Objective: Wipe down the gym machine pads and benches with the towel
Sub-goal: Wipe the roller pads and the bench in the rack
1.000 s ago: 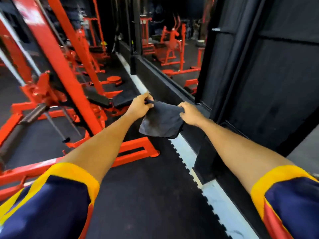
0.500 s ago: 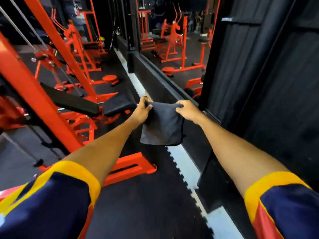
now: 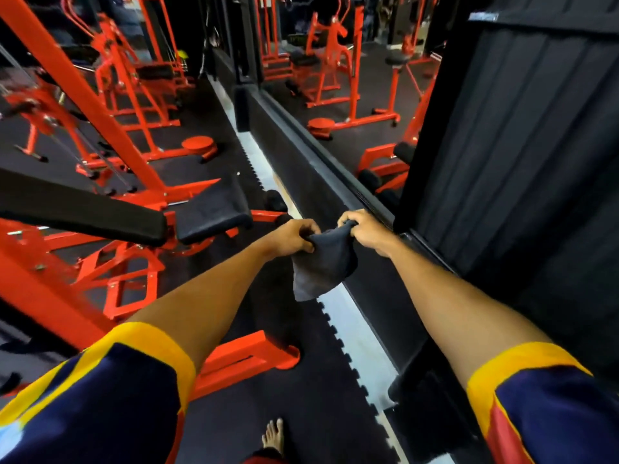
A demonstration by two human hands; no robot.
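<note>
A dark grey towel (image 3: 323, 264) hangs in front of me, bunched at its top edge. My left hand (image 3: 293, 239) grips its left corner and my right hand (image 3: 365, 229) grips its right corner, both with curled fingers. To the left lies a black padded bench: a long back pad (image 3: 83, 209) and a shorter seat pad (image 3: 214, 209) on an orange frame (image 3: 127, 279). The towel hangs in the air to the right of the seat pad, apart from it.
A black wall panel (image 3: 519, 145) and a mirror with a low black ledge (image 3: 321, 182) run along the right. Orange machines (image 3: 127, 78) fill the left and back. An orange frame foot (image 3: 254, 356) lies on the black rubber floor near my bare foot (image 3: 273, 437).
My view has moved forward and tilted down, so the bench pads are nearer. My hands have come closer together and the towel is bunched between them instead of spread flat.
</note>
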